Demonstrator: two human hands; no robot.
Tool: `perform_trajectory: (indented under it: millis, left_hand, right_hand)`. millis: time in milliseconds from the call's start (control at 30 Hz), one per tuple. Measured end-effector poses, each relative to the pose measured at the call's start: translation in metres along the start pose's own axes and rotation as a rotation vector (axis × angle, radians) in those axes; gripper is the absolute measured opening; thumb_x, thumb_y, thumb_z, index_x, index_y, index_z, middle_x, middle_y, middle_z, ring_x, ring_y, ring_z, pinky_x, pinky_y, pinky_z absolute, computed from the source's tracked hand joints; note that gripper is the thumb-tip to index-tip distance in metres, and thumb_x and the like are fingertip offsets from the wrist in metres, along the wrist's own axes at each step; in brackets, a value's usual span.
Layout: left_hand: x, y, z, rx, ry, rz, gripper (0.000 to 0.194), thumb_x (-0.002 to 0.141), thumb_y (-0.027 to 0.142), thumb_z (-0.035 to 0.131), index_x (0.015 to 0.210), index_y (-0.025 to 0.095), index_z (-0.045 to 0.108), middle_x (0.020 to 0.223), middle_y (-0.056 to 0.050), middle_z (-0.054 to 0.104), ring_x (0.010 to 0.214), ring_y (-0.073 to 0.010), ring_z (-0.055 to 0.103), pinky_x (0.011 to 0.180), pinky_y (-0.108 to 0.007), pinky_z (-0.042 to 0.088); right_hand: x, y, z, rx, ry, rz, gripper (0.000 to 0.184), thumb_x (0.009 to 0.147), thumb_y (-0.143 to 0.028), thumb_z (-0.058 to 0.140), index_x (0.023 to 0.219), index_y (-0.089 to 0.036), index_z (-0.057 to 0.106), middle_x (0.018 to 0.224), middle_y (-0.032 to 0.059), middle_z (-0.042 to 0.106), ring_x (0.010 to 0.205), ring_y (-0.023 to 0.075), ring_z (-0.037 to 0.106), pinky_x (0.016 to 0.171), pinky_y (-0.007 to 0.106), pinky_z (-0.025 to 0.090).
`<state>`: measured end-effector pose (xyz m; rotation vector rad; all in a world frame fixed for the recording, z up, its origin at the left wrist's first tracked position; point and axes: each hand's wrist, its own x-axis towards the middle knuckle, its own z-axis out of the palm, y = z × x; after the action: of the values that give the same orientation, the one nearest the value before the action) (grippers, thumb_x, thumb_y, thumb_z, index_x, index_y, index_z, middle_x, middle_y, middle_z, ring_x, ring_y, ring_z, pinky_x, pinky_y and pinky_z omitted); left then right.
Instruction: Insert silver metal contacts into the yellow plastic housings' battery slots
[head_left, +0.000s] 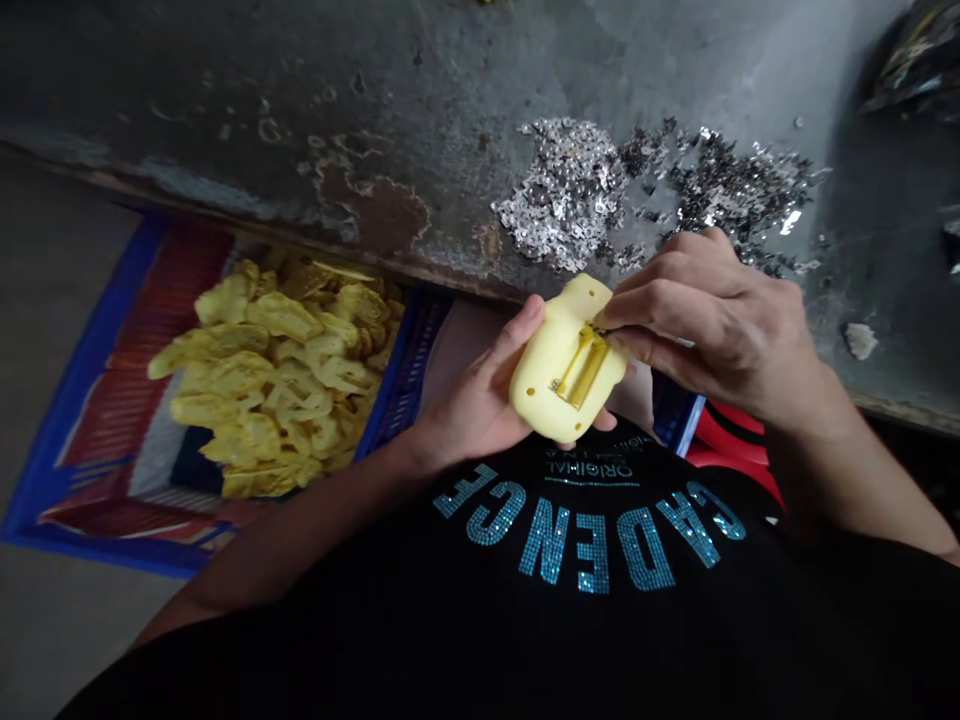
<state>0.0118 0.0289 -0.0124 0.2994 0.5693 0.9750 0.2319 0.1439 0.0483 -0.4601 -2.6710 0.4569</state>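
The one head-worn camera looked forward and steeply down from just above the person's black T-shirt [585,600], close over the left hand [472,400], right hand [697,320] and bench [225,90].

A workshop, with scarred bench [225,100] and blue crate [86,370].

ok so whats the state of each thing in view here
left hand: cradling the yellow plastic casing
right hand: fingertips pinching the casing's edge
yellow plastic casing: held in both hands, yellow strip in its recess
small silver metal pieces: loose, heaped on the ledge
yellow plastic pieces: piled loosely in the crate
blue plastic crate: resting beside the ledge
concrete ledge: worn, stained, chipped
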Motion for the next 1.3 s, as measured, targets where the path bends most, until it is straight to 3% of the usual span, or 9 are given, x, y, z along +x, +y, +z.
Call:
perform_trajectory:
  millis: [133,333,533,667,1000,1133,1300]
  left_hand:
    - [0.000,-0.003,0.002,0.011,-0.009,-0.008,0.068,0.101,0.076,0.081,0.144,0.023,0.080,0.104,-0.011,0.086,0.072,-0.0251,0.083,0.050,-0.028,0.065]
    - [-0.001,-0.007,0.000,0.035,0.020,0.001,0.067,0.099,0.080,0.081,0.132,0.022,0.083,0.108,-0.012,0.087,0.074,-0.0282,0.085,0.050,-0.032,0.065]
    - [-0.004,-0.004,-0.001,0.041,0.035,-0.004,0.063,0.096,0.078,0.085,0.130,0.024,0.083,0.111,-0.010,0.089,0.075,-0.0287,0.087,0.046,-0.026,0.059]
    - [-0.005,-0.005,-0.001,0.025,0.036,-0.004,0.062,0.096,0.075,0.087,0.132,0.024,0.083,0.112,-0.010,0.088,0.076,-0.0296,0.088,0.045,-0.027,0.059]
    - [-0.005,-0.005,-0.001,0.025,0.052,-0.017,0.068,0.101,0.077,0.079,0.143,0.024,0.078,0.114,-0.011,0.087,0.079,-0.0310,0.088,0.045,-0.027,0.060]
    - [-0.006,-0.006,-0.003,0.027,0.067,-0.036,0.075,0.105,0.080,0.072,0.155,0.024,0.072,0.130,-0.015,0.086,0.087,-0.0334,0.089,0.048,-0.028,0.061]
    - [-0.008,-0.006,-0.002,0.031,0.038,-0.023,0.070,0.106,0.081,0.070,0.149,0.025,0.075,0.129,-0.013,0.087,0.088,-0.0310,0.089,0.051,-0.026,0.060]
  right_hand:
    - [0.005,-0.004,-0.002,-0.057,-0.041,-0.027,0.023,0.126,-0.038,0.054,0.122,-0.030,0.075,0.105,0.0010,0.076,0.099,0.0215,0.072,0.094,0.045,0.061]
    - [0.009,-0.010,-0.004,-0.109,-0.097,-0.095,0.024,0.126,-0.031,0.051,0.117,-0.026,0.072,0.108,0.0046,0.076,0.102,0.0227,0.069,0.093,0.042,0.057]
    - [0.007,-0.012,-0.007,-0.020,-0.075,-0.011,0.023,0.125,-0.036,0.054,0.118,-0.029,0.075,0.107,0.0021,0.077,0.098,0.0226,0.072,0.095,0.044,0.061]
    - [0.005,-0.012,-0.008,-0.015,-0.083,-0.027,0.023,0.124,-0.035,0.058,0.113,-0.026,0.076,0.103,0.0035,0.077,0.093,0.0224,0.072,0.089,0.044,0.064]
    - [0.007,-0.009,-0.006,-0.004,-0.145,-0.019,0.025,0.125,-0.038,0.053,0.119,-0.030,0.076,0.105,0.0027,0.077,0.100,0.0227,0.074,0.098,0.046,0.065]
    - [0.004,-0.012,-0.004,0.014,-0.082,-0.011,0.017,0.124,-0.033,0.058,0.120,-0.027,0.074,0.103,0.0023,0.079,0.096,0.0221,0.074,0.092,0.044,0.065]
    - [-0.006,-0.017,0.006,0.064,0.121,-0.001,0.005,0.118,-0.019,0.068,0.118,-0.021,0.073,0.109,0.0049,0.083,0.097,0.0202,0.077,0.084,0.038,0.063]
